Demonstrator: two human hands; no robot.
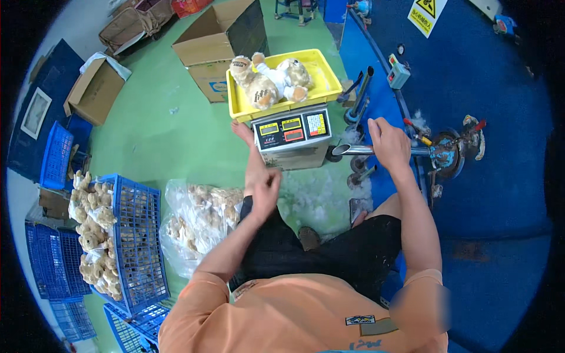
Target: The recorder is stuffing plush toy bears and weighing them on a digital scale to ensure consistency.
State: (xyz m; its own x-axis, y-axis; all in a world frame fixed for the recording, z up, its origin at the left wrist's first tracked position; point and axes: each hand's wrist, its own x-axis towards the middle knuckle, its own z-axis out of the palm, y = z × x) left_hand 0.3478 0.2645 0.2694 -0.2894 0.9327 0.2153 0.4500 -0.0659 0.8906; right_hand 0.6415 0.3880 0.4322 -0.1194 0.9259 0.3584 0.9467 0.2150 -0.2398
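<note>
My left hand (266,189) is closed, its fingers curled in above my left knee; whatever they may hold does not show. The right hand (389,145) is closed as well and crosses over a shiny metal tube (356,150) that sticks out of the blue machine. I cannot tell whether it grips the tube, and nothing shows between its fingers. Ahead of me, two plush teddy bears (262,93) in white clothing lie in a yellow tray (325,88) on a digital weighing scale (293,130).
A blue crate (139,235) full of teddy bears stands at left, beside a clear plastic bag (191,226) of more bears. An open cardboard box (206,70) is behind the tray. Loose white stuffing (312,197) litters the green floor. The blue machine (482,194) fills the right side.
</note>
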